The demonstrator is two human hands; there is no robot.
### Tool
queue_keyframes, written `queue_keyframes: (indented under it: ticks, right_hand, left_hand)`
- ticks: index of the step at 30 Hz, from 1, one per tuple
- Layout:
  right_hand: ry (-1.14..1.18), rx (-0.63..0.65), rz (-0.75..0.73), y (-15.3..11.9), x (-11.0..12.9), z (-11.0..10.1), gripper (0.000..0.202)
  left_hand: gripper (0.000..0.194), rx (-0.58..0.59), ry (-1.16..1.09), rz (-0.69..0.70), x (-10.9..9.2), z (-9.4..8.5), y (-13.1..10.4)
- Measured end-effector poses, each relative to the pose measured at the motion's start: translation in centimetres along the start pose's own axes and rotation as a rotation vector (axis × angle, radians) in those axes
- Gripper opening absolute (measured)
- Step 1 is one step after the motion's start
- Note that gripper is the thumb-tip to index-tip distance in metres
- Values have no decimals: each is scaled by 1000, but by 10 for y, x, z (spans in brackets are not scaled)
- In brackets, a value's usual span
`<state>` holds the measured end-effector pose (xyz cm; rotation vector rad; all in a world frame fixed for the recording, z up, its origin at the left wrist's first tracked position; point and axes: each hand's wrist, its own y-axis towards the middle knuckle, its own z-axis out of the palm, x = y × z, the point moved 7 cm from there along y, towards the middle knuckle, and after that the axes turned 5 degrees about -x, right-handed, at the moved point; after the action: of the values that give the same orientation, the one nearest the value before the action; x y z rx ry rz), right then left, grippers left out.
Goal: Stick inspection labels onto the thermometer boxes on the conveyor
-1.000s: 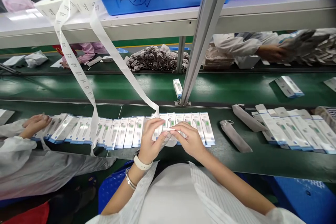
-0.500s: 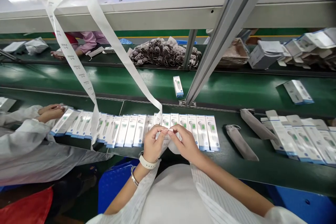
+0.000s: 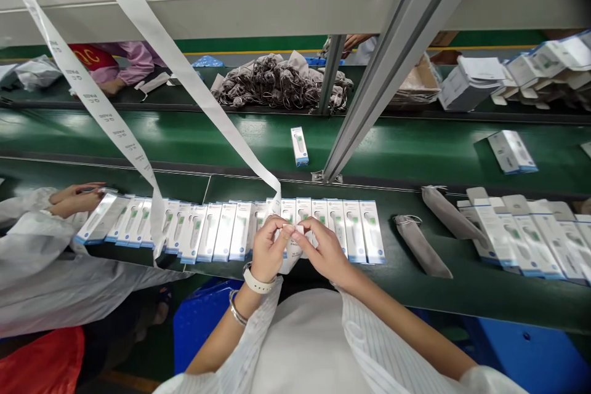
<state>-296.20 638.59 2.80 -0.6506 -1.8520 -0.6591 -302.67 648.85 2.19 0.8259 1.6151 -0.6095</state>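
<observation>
My left hand [image 3: 269, 247] pinches the printed white label strip [image 3: 221, 117], which comes down from the shelf at the upper left. Close beside it, my right hand [image 3: 324, 250] has thumb and finger together on the same strip. The strip's lower end hangs between my hands, with small print on it. Behind my hands lies a row of overlapping white-and-blue boxes [image 3: 242, 231], each with a picture of a green-screened device. My fingers cover parts of the middle boxes.
A co-worker's hands [image 3: 77, 198] touch the row's left end. Two grey pouches [image 3: 422, 246] and more boxes [image 3: 530, 237] lie at the right. Single boxes sit on the green belt [image 3: 221, 135]. A metal post [image 3: 401, 68] slants in front of the belt.
The view has shifted slightly, and the shelf and strips sit higher and further left. The boxes on the belt have moved left. My hands stay together, with the strip's end turned between them.
</observation>
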Motion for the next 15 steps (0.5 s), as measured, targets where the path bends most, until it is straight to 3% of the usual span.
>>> queue_keyframes:
  ticks: [4,8,10,13,15]
  right_hand:
    - [-50,-2,12,1,-13,5,20]
    - [-178,-114,4,11,-37,11,29]
    - [-200,-97,-36,20,-50,20,32]
    - [-261,-8,-78,36,-71,44,33]
    - [-385,89,-106,47,-82,70,39]
  left_hand:
    - [33,-78,-3,-123,15,7,-1]
    - [25,-121,1,-170,30,19,-7]
    - [22,-160,9,-196,38,13,-8]
    - [22,-374,13,-267,39,-31,-5]
    - [23,-609,138,-200,15,-80,-4]
